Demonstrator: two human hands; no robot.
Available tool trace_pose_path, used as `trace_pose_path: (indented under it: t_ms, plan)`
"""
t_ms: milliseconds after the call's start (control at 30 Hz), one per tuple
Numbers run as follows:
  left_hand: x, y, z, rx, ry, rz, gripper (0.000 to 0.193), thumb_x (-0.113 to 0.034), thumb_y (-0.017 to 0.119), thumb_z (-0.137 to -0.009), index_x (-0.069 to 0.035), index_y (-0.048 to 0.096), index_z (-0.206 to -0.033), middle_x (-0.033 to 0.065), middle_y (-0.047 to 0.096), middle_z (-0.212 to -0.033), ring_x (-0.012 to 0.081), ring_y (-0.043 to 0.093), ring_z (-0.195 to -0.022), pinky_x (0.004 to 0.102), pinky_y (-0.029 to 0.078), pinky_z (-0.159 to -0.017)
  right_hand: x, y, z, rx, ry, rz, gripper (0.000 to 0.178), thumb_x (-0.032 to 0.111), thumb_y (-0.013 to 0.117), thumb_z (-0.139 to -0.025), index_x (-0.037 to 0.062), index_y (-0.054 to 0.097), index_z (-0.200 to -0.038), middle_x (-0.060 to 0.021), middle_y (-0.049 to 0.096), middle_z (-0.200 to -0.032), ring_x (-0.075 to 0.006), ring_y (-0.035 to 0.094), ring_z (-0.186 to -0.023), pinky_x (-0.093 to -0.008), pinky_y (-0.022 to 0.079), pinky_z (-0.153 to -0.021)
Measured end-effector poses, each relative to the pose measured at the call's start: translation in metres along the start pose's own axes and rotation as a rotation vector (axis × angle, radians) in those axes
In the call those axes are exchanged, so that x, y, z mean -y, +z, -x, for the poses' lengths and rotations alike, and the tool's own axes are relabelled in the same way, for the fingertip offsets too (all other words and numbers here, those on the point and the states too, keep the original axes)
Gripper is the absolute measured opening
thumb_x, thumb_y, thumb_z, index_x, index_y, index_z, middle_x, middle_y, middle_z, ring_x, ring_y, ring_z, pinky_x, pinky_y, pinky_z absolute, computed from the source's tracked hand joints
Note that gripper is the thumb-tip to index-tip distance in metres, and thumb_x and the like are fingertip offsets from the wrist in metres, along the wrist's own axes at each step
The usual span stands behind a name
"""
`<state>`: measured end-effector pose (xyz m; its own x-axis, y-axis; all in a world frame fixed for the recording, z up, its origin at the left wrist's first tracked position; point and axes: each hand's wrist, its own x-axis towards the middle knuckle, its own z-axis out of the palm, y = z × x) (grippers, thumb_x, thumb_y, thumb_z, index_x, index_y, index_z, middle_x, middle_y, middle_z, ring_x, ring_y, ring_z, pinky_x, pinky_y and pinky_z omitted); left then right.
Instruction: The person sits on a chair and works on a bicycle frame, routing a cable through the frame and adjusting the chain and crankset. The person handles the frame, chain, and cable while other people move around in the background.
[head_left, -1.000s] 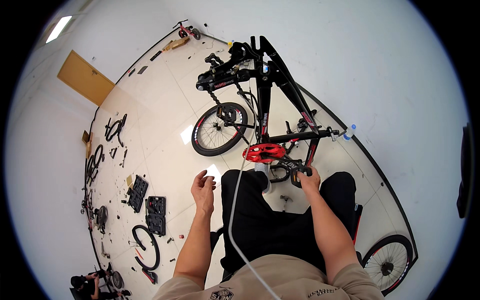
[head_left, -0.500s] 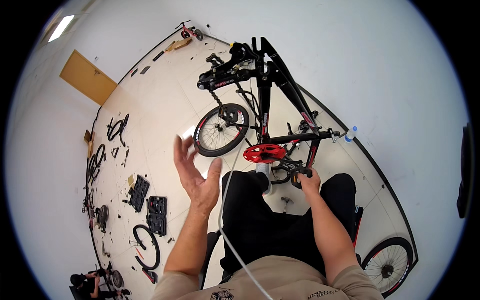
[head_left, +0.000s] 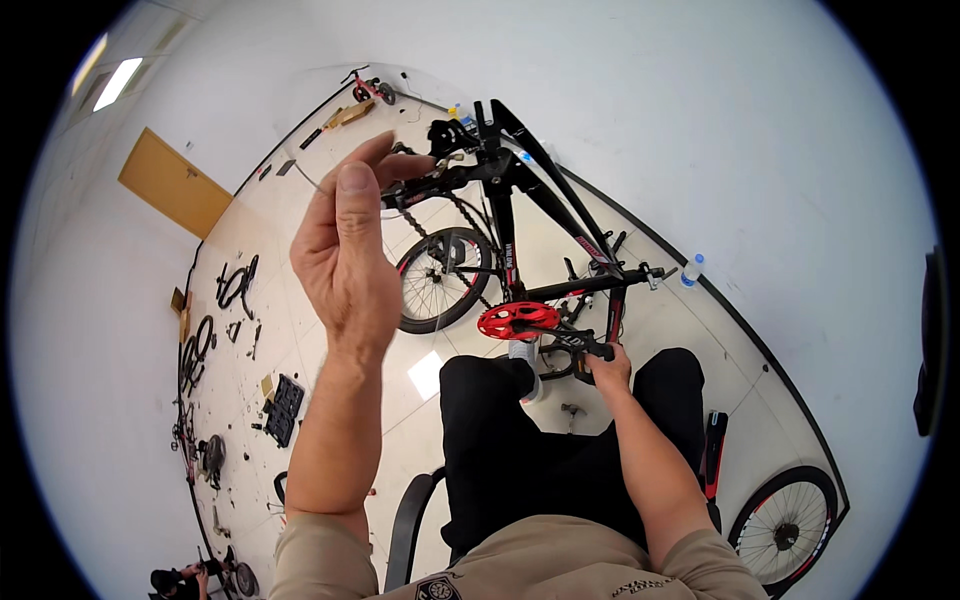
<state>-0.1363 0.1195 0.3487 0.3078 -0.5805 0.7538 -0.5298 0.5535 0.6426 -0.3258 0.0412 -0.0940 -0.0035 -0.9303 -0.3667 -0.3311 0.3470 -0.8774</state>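
A black bicycle frame point(head_left: 505, 235) stands in front of me, with a red chainring point(head_left: 517, 321) and a chain point(head_left: 415, 225). My right hand point(head_left: 611, 370) is closed around the black pedal point(head_left: 585, 368) at the crank's end. Raised at the left, my left hand point(head_left: 345, 260) has its fingers partly bent and apart from the thumb. Its fingertips overlap the far end of the frame in view; whether they touch it I cannot tell. A short bit of thin grey line point(head_left: 308, 178) shows beside its fingers. Behind the frame lies a wheel point(head_left: 402, 290) with a black tyre.
Another wheel point(head_left: 785, 535) is at the lower right. A plastic bottle point(head_left: 692, 269) stands near the right wall. An open black tool case point(head_left: 284, 410) and several bicycle parts lie on the left floor. A person point(head_left: 183, 580) sits at the lower left. A hammer point(head_left: 572, 415) lies between my legs.
My left hand has risen and moved away from me, toward the far end of the frame. The grey cable that ran across my lap no longer shows there. My right hand stays on the pedal.
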Motion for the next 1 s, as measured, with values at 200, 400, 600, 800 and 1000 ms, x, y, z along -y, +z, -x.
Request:
trace_pose_path:
  t_ms: [200, 400, 600, 800, 1000]
  plan:
    - [0.028, -0.01, -0.017, 0.097, -0.008, -0.588, 0.047, -0.033, 0.067, -0.092, 0.0, 0.061, -0.126, 0.0137, 0.066, -0.117, 0.0198, 0.062, -0.105, 0.0354, 0.048, -0.093, 0.027, -0.011, 0.019, -0.004, 0.077, 0.029, 0.057, 0.023, 0.077, -0.071, 0.0031, 0.059, -0.122, -0.0119, 0.066, -0.104, -0.0248, 0.065, -0.094, -0.0355, 0.051, -0.083]
    - [0.047, -0.006, -0.045, 0.272, -0.123, -0.557, 0.053, -0.04, 0.07, -0.09, 0.001, 0.063, -0.122, 0.0113, 0.071, -0.094, 0.0182, 0.065, -0.09, 0.031, 0.051, -0.081, 0.027, -0.011, 0.019, 0.03, 0.095, -0.013, 0.054, 0.026, 0.075, -0.069, 0.0066, 0.061, -0.118, -0.0152, 0.067, -0.103, -0.0298, 0.065, -0.097, -0.0375, 0.051, -0.085]
    - [0.048, 0.007, -0.066, 0.307, -0.309, -0.593, 0.048, -0.045, 0.069, -0.09, 0.003, 0.069, -0.095, 0.0013, 0.061, -0.072, 0.0088, 0.051, -0.066, 0.024, 0.041, -0.059, 0.025, -0.011, 0.018, 0.02, 0.073, -0.023, 0.048, 0.019, 0.074, -0.069, 0.0026, 0.061, -0.112, -0.0128, 0.065, -0.096, -0.0259, 0.065, -0.089, -0.0366, 0.051, -0.079]
    - [0.048, 0.018, -0.072, 0.371, -0.303, -0.691, 0.053, -0.05, 0.069, -0.085, 0.002, 0.07, -0.092, 0.0011, 0.057, -0.068, 0.0098, 0.048, -0.063, 0.0255, 0.04, -0.059, 0.037, -0.018, 0.025, 0.093, 0.235, -0.463, 0.038, 0.016, 0.072, -0.074, 0.0013, 0.066, -0.108, -0.0092, 0.067, -0.096, -0.0217, 0.064, -0.083, -0.0353, 0.051, -0.076]
    - [0.045, 0.021, -0.081, 0.452, -0.355, -0.855, 0.051, -0.048, 0.06, -0.089, 0.002, 0.07, -0.091, -0.0015, 0.054, -0.063, 0.0068, 0.046, -0.059, 0.0242, 0.038, -0.055, 0.028, -0.01, 0.016, 0.023, 0.516, -0.688, 0.026, 0.026, 0.057, -0.088, 0.0074, 0.063, -0.105, -0.0046, 0.064, -0.094, -0.0194, 0.062, -0.08, -0.0376, 0.05, -0.069]
